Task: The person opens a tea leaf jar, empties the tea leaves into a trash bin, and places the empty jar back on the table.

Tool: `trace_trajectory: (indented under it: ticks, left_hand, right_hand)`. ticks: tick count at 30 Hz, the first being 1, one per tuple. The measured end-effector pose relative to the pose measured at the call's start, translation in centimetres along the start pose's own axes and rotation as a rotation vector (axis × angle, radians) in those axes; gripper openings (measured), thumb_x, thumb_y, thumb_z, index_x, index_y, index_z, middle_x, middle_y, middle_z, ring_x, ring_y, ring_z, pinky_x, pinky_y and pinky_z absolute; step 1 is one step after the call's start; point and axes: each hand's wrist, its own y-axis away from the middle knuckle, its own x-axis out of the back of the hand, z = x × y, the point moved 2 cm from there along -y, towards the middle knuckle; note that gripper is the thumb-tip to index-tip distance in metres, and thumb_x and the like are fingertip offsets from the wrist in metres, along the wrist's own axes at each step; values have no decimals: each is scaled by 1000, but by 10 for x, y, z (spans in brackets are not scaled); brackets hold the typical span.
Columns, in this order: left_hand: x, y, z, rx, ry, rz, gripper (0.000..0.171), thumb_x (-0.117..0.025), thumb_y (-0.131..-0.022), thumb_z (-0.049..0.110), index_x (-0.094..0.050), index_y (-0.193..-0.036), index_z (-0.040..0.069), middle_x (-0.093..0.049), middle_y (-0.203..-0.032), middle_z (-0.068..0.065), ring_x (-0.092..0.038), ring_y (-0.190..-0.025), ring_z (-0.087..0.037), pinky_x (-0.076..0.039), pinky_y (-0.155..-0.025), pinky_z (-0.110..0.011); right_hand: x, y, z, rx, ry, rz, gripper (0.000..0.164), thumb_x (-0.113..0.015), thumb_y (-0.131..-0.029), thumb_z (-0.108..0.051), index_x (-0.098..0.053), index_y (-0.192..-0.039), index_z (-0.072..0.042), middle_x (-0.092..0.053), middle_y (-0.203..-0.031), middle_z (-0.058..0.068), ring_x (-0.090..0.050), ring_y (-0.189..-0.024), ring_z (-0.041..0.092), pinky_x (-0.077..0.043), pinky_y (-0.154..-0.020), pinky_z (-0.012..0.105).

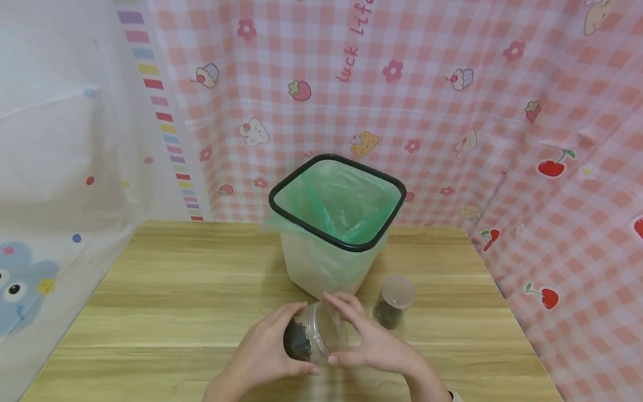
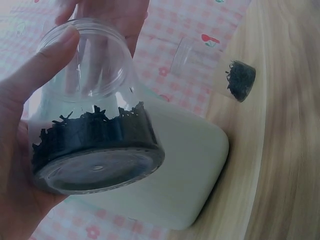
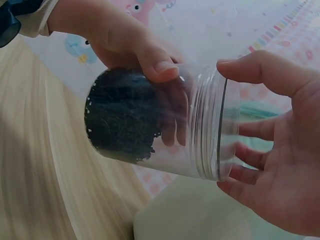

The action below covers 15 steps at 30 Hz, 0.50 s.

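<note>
A clear plastic jar point(image 1: 312, 329) with dark, dry shreds point(image 3: 122, 117) in its bottom part is held tilted over the table, close in front of the bin. My left hand point(image 1: 271, 346) grips the jar's body, thumb on one side and fingers on the other. At the jar's other end, my right hand point(image 1: 369, 338) has its thumb and fingers spread around the clear lid point(image 3: 229, 135), fingertips at its rim. The shreds lie toward the base in the left wrist view.
A white bin point(image 1: 321, 273) with a black rim and a green bag point(image 1: 341, 195) inside stands at the table's back. Right of my hands is a smaller lidded jar point(image 1: 394, 301) with dark contents. Patterned curtains point(image 1: 326, 111) hang behind the wooden table point(image 1: 166, 312).
</note>
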Motion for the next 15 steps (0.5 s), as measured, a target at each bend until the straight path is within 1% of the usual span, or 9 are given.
trace_trajectory:
  ticks: [2,5,8,9,11,12,13,15]
  left_hand:
    - [1,0,0,6,13,-15,97,-70,-56,74,-49,-131,15,-56,-125,1,-57,-108,-19,-50,-85,-41]
    - [1,-1,1,1,10,-33,96,-69,-57,73,-49,-130,14,-56,-125,-1,-57,-109,-21,-50,-85,-43]
    - [1,0,1,9,12,-53,97,-70,-58,72,-49,-131,13,-55,-126,-1,-56,-111,-22,-49,-87,-44]
    - [1,0,1,11,12,-56,97,-71,-57,72,-49,-131,13,-55,-127,-1,-55,-112,-22,-49,-87,-44]
    - [1,0,1,17,14,-50,98,-72,-57,71,-48,-132,14,-54,-128,-1,-55,-112,-21,-49,-88,-43]
    - [1,0,1,18,11,-42,98,-72,-56,71,-48,-132,14,-54,-127,0,-55,-112,-21,-49,-88,-42]
    - [0,0,1,16,6,-30,99,-72,-55,72,-48,-132,14,-55,-127,0,-55,-112,-20,-49,-87,-42]
    - [0,0,0,13,-11,-2,99,-71,-55,73,-49,-131,14,-55,-126,0,-56,-111,-21,-49,-87,-42]
  right_hand:
    - [1,0,0,27,2,-17,85,-73,-79,-25,-23,-147,-29,-21,-145,4,-32,-129,30,-33,-104,46]
    - [2,1,0,63,3,-43,86,-73,-78,-22,-22,-147,-29,-19,-147,3,-28,-132,29,-30,-105,46]
    - [2,2,1,90,6,-71,88,-73,-79,-22,-19,-148,-27,-15,-149,2,-23,-133,29,-30,-103,51]
    - [2,2,1,86,-7,-78,90,-73,-79,-21,-17,-149,-28,-12,-150,2,-20,-135,30,-28,-103,54]
    - [2,2,0,72,-45,-76,93,-73,-80,-21,-12,-150,-28,-8,-152,3,-17,-136,31,-26,-104,55]
    - [3,2,0,60,-62,-61,93,-73,-81,-21,-11,-150,-27,-6,-152,5,-15,-137,33,-25,-104,57]
    - [3,2,0,29,-82,-39,92,-71,-82,-22,-10,-150,-27,-6,-152,5,-17,-136,34,-24,-104,58]
    - [4,2,-1,-42,-109,25,87,-69,-85,-24,-11,-150,-26,-11,-151,9,-21,-134,37,-25,-104,57]
